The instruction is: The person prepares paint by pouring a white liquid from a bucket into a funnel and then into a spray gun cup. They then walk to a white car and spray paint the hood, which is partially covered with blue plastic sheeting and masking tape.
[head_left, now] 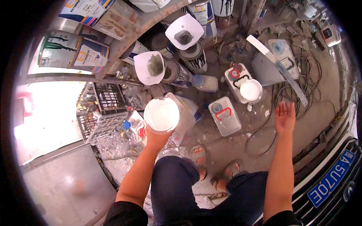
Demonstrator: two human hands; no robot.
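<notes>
One white tub (162, 115), mid-frame, clasped upright by the left hand (158, 138), likely against spills; centre-right, the right hand (285, 118) empty, fingers extended.

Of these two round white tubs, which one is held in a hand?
The left tub, in the left hand; no hand touches the other tub, farther right.

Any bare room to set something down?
Widest: grey panel, lower left, below the black crate. Smaller: floor between red-handled tin and open right hand, flecked, cable across it. Crowded: around the left hand holding the white cup, and among paint cans beyond.
</notes>
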